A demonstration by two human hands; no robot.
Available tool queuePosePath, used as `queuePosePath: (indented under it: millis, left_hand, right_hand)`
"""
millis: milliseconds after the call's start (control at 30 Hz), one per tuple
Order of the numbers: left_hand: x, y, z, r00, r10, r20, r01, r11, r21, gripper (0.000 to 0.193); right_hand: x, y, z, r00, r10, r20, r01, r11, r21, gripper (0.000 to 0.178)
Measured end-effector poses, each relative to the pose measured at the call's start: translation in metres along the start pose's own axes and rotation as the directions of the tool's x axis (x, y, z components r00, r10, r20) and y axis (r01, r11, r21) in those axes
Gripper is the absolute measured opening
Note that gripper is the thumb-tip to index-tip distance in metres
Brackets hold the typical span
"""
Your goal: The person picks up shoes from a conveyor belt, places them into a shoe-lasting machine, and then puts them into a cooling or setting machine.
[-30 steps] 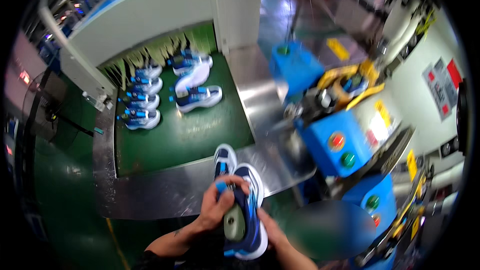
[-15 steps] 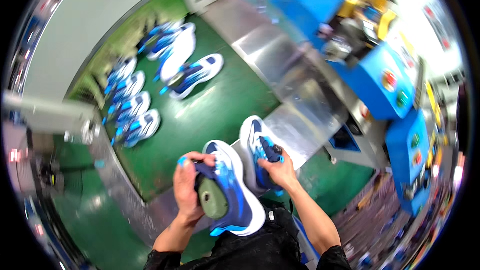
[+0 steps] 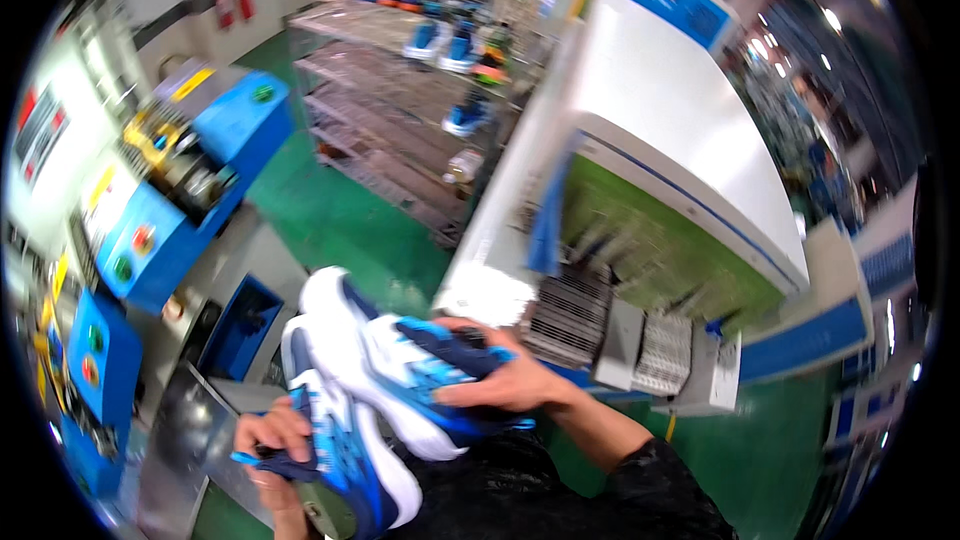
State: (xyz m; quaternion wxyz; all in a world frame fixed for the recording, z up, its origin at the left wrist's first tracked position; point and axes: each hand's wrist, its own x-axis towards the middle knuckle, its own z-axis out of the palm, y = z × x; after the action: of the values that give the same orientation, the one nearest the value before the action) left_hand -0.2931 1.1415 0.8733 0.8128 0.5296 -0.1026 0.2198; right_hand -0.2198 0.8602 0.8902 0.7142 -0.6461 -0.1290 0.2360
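My left hand is closed around the collar of a blue and white sneaker. An olive-green last shows in that shoe's opening. A second blue and white sneaker is gripped by my right hand, thumb across its upper and fingers at its dark collar. Both shoes are held close together in front of my body, toes pointing up and to the left, the right-hand one overlapping the other. Motion blurs their details.
A wire rack with several shoes stands ahead. At right is a white machine with a green fringed curtain over a slatted conveyor. Blue machine housings with red and green buttons line the left, near a blue bin.
My view has swung right, from the green work surface with rows of shoes to the rack and white machine. Both hands still hold their sneakers, now tilted leftward and closer together.
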Motion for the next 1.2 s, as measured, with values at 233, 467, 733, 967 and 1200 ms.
queuePosePath:
  millis: [233, 467, 733, 967, 1200]
  left_hand:
    - [0.006, -0.126, 0.221, 0.591, -0.438, 0.677, 0.645, 0.761, -0.071, 0.013]
    - [0.012, -0.265, 0.333, 0.529, -0.375, 0.761, 0.01, 0.9, 0.437, 0.028]
    - [-0.068, -0.142, 0.216, 0.766, -0.18, 0.617, 0.005, 0.961, 0.275, 0.026]
    - [-0.18, -0.105, -0.019, 0.848, -0.105, -0.519, 0.466, 0.614, 0.637, 0.025]
    - [-0.495, 0.0, -0.139, -0.433, 0.596, -0.677, 0.791, 0.611, 0.033, 0.008]
  right_hand:
    - [-0.254, 0.027, -0.134, 0.269, 0.139, -0.953, -0.141, 0.984, 0.104, 0.071]
    - [-0.233, 0.099, -0.236, 0.108, -0.233, -0.966, -0.537, 0.805, -0.254, 0.062]
    - [-0.095, 0.087, -0.086, 0.378, -0.783, -0.493, 0.529, 0.62, -0.579, 0.015]
    - [0.007, 0.091, 0.058, 0.911, -0.21, 0.356, 0.411, 0.54, -0.734, 0.013]
    - [0.069, 0.129, 0.373, 0.504, 0.256, 0.825, 0.217, 0.887, -0.408, 0.02]
